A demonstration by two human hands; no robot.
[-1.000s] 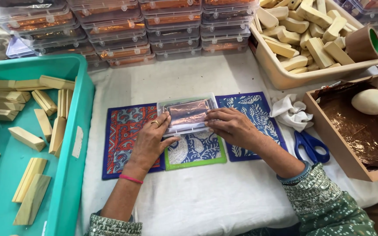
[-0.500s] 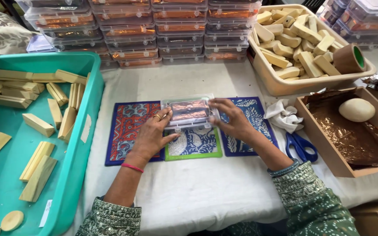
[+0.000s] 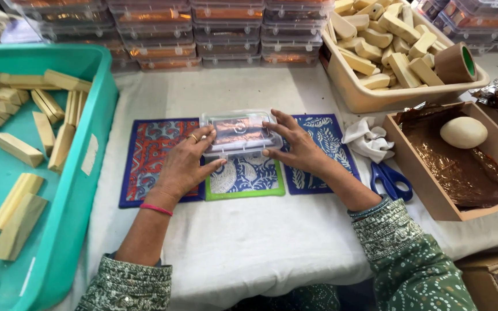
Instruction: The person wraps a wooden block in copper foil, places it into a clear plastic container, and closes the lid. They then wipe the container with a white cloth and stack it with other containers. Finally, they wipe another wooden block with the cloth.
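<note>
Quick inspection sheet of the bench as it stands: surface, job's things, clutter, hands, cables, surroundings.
Surface: table under a white cloth, with three patterned mats side by side.
Job's things: clear plastic box with coppery contents, lid on, resting over the middle mat.
Clutter: blue scissors, crumpled white cloth, brown tape roll.
Hands: left hand and right hand press the box from either side, fingers spread on its edges.
Cables: nothing seen.
Surroundings: teal bin of pale bars at left, beige tub of bars behind, wooden tray with foil and an oval piece at right, stacked clear boxes at the back.
</note>
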